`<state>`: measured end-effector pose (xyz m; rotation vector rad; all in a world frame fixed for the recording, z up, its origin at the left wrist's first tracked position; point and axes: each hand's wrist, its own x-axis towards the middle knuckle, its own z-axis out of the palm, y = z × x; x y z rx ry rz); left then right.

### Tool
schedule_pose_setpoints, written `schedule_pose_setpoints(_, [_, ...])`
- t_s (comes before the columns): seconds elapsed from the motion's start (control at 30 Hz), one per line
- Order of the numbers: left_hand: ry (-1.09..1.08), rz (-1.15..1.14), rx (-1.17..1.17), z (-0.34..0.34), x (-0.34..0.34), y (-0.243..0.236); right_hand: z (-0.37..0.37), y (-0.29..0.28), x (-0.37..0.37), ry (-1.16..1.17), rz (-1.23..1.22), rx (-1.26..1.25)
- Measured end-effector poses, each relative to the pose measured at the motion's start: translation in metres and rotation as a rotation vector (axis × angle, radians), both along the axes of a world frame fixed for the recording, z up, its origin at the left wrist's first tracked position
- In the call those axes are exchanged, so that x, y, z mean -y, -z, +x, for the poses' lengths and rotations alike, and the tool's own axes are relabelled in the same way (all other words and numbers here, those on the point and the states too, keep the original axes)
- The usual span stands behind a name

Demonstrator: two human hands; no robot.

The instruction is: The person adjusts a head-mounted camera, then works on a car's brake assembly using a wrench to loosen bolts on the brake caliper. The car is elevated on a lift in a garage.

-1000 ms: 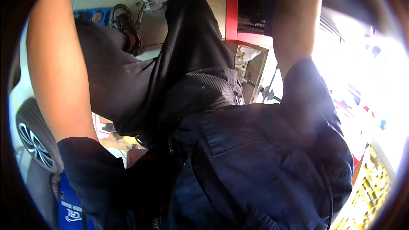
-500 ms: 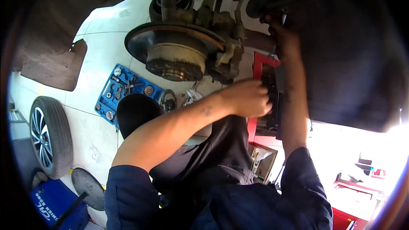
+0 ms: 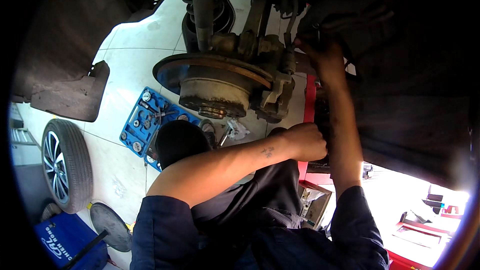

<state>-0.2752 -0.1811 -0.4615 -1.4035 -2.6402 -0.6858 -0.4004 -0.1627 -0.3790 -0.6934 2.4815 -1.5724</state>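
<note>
My right hand is raised in the shadowed wheel arch, beside the brake hose and the right of the hub assembly, closed on a metal wrench, mostly hidden. My left hand is a fist below the brake caliper, next to my right forearm; what it holds, if anything, is hidden. The rusty brake disc with its hub hangs above my left forearm, with a strut and coil spring behind.
On the tiled floor are a blue case of tool pieces and a crumpled white cloth. A detached wheel stands at left beside a round plate and blue equipment. A red toolbox and tray are at right.
The view has swung from my body to the wheel assembly, where both hands now show. Since half a second ago, the assembly and my left hand appear slightly lower and further right in view.
</note>
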Motion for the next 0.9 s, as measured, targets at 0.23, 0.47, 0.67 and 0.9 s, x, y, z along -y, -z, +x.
schedule_pose_setpoints(0.23, [-0.011,-0.052,0.003,0.008,0.002,0.004,-0.013,0.011,0.002,-0.079,0.02,0.075])
schedule_pose_setpoints(0.47, [-0.037,-0.068,0.06,0.017,0.004,0.004,-0.022,0.01,0.003,-0.109,0.088,-0.049])
schedule_pose_setpoints(0.67, [-0.033,-0.058,0.045,0.019,0.006,0.008,-0.015,0.01,0.01,-0.132,0.153,-0.081])
schedule_pose_setpoints(0.9, [-0.03,-0.089,0.008,0.018,0.008,0.008,-0.013,0.019,0.009,-0.059,0.192,-0.145])
